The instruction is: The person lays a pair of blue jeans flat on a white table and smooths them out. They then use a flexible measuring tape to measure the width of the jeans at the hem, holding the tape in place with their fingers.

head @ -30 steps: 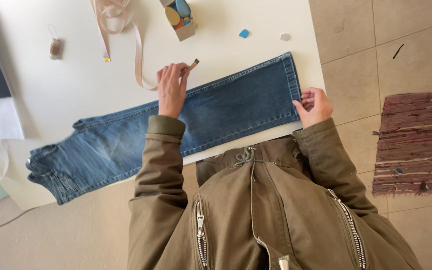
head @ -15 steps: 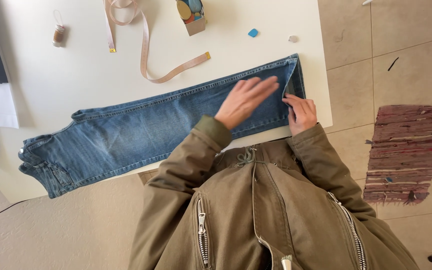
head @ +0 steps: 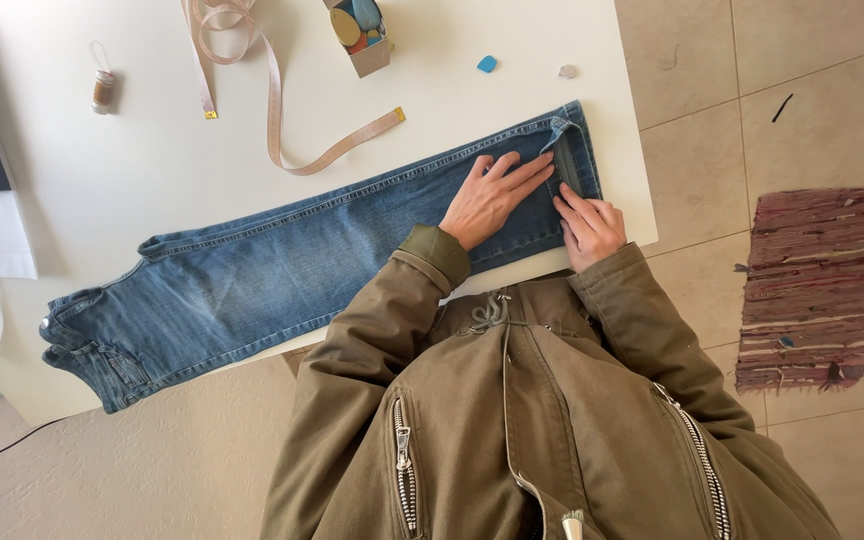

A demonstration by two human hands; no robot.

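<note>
A pair of blue jeans (head: pixel 282 280) lies flat and lengthwise across the white counter (head: pixel 132 190), the waistband at the lower left hanging near the counter's edge and the leg ends at the upper right. At that right end the hem (head: pixel 567 165) is turned back in a narrow fold, showing the darker inside of the cloth.

The left hand (head: pixel 487 200) rests palm down on the denim just beside the fold, its fingers (head: pixel 522 172) spread out flat and released, the tips touching the edge of the turned hem. The right hand (head: pixel 592 228) lies on the lower part of the leg end, its fingers (head: pixel 574 208) stretched out and pressing on the fold; it grips nothing that can be seen. Both arms come out of the sleeves of an olive jacket (head: pixel 512 420) with metal zips.

Beyond the jeans, a pale measuring tape (head: pixel 272 120) loops over the counter. Past it stands a small open cardboard box (head: pixel 362 35) with coloured pieces inside, and near that lie a blue chalk piece (head: pixel 487 64) and a small grey one (head: pixel 568 71). A brown thread spool (head: pixel 103 90) sits at the far left. On the tiled floor (head: pixel 732 120) to the right lies a striped woven rug (head: pixel 817 290).
</note>
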